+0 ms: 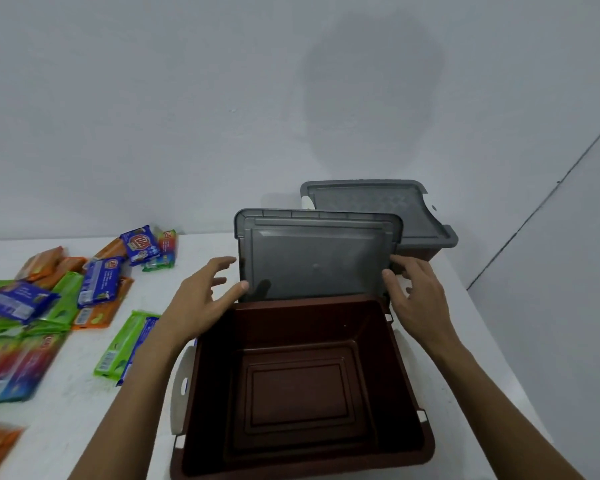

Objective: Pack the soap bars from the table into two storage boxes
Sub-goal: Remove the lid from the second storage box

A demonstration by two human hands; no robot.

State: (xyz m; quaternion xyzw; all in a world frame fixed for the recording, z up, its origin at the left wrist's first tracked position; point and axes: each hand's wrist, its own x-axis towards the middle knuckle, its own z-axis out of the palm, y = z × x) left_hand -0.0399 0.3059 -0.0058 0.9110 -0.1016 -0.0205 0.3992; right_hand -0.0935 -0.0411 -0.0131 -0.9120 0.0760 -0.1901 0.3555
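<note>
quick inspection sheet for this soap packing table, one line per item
surface: white table, left part covered with packets
job's things: open brown box, nothing inside; grey lid upright behind it; second box at the back, lid on; wrapped soap bars scattered at left
clutter: nothing seen
hands: left hand spread, thumb touching the lid's left edge; right hand holds the lid's right edge with its fingers
cables: nothing seen
surroundings: plain grey wall
</note>
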